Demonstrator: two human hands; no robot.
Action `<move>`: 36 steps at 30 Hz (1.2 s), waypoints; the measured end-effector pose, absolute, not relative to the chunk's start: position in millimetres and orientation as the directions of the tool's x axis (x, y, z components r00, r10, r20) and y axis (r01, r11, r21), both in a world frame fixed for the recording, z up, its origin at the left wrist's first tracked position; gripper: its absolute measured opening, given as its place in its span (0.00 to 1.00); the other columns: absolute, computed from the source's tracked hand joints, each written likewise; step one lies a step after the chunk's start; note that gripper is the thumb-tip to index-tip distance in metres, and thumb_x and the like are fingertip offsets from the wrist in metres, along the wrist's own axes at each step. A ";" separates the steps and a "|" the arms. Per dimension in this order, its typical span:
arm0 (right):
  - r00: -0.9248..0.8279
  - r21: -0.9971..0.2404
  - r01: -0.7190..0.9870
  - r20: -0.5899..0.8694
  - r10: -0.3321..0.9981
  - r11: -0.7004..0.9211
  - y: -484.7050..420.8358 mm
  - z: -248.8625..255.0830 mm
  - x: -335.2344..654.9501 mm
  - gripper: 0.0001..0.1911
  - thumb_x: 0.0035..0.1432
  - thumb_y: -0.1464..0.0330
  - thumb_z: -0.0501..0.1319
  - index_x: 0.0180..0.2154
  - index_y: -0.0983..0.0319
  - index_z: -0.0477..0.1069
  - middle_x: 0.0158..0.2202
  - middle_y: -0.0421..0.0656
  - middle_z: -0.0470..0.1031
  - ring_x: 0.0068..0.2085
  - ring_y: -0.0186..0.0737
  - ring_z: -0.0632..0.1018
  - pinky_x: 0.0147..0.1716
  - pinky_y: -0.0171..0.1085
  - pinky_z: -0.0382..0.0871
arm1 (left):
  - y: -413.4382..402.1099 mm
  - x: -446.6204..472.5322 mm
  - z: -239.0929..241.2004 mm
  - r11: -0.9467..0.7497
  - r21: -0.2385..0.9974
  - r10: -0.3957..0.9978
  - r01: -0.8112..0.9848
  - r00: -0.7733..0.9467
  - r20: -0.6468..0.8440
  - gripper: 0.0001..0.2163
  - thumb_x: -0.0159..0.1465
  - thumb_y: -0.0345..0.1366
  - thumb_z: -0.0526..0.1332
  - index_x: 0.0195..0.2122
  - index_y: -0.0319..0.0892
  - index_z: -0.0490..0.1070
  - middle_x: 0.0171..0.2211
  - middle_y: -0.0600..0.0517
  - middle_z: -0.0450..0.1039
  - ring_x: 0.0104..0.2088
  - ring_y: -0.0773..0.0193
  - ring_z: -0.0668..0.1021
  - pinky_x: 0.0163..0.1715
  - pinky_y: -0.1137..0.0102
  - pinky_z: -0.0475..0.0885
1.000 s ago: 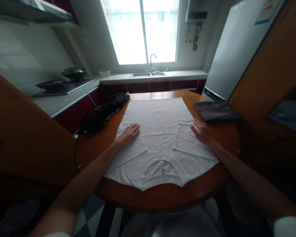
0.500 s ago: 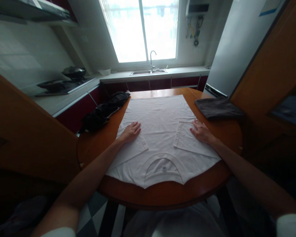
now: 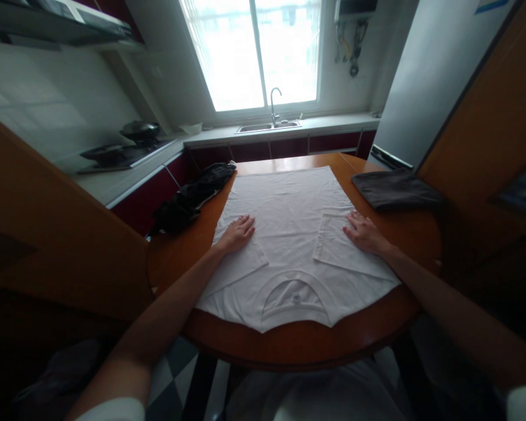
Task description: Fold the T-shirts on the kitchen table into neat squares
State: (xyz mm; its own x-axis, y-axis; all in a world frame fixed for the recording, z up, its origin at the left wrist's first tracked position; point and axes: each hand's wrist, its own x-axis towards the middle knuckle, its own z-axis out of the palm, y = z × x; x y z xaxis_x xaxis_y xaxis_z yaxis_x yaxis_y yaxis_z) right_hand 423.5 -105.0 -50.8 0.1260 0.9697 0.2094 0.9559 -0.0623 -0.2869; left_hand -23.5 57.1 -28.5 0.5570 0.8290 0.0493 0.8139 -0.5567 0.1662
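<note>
A white T-shirt (image 3: 289, 234) lies spread on a round wooden table (image 3: 298, 345), collar toward me, both sleeves folded in over the body. My left hand (image 3: 238, 232) rests flat on the shirt's left edge, fingers stretched out. Flat on the folded right sleeve lies my right hand (image 3: 363, 232), fingers spread. Neither hand holds anything.
A crumpled black garment (image 3: 188, 199) sits on the table's left rim. A folded dark grey cloth (image 3: 394, 188) lies at the right rim. Behind are a counter with a sink (image 3: 269, 124), a stove with pans (image 3: 127, 146), and a fridge (image 3: 425, 88) at right.
Both hands stay flat on the shirt; the right hand has slid slightly inward on the sleeve. The camera has shifted a little.
</note>
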 end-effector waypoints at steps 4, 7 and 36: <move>0.122 -0.288 0.956 0.218 0.968 -0.056 -104.7 -53.0 423.5 0.31 0.68 0.57 0.49 0.66 0.65 0.63 0.71 0.54 0.56 0.71 0.53 0.57 0.68 0.58 0.51 | 54.0 -23.2 -28.3 -0.555 0.182 0.831 0.812 0.552 0.073 0.28 0.73 0.46 0.45 0.71 0.39 0.57 0.73 0.41 0.48 0.72 0.49 0.52 0.69 0.52 0.50; 0.127 -0.283 0.957 0.214 0.968 -0.063 -105.2 -52.1 422.2 0.31 0.68 0.57 0.48 0.66 0.67 0.62 0.71 0.55 0.56 0.71 0.54 0.57 0.68 0.58 0.50 | 46.5 -21.5 -20.7 -0.569 0.180 0.822 0.803 0.560 0.099 0.28 0.73 0.48 0.43 0.70 0.39 0.57 0.74 0.41 0.45 0.73 0.48 0.49 0.68 0.48 0.50; -0.219 -0.237 0.928 0.275 0.936 0.287 -143.9 -45.6 397.2 0.29 0.70 0.58 0.48 0.67 0.63 0.61 0.71 0.55 0.54 0.72 0.55 0.55 0.67 0.63 0.51 | -123.1 -115.8 -5.9 -0.681 0.100 0.732 0.725 0.676 0.081 0.25 0.75 0.48 0.50 0.71 0.51 0.55 0.72 0.47 0.50 0.72 0.50 0.55 0.68 0.50 0.54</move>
State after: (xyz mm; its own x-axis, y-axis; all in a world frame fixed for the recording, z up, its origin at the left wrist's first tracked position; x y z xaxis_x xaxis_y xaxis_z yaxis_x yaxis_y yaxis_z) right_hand 397.2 -143.9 -45.6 -0.2189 0.9363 0.2747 0.9282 0.2866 -0.2374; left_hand -115.8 -123.1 -5.9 0.6764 0.7321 0.0812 0.7253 -0.6812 0.0997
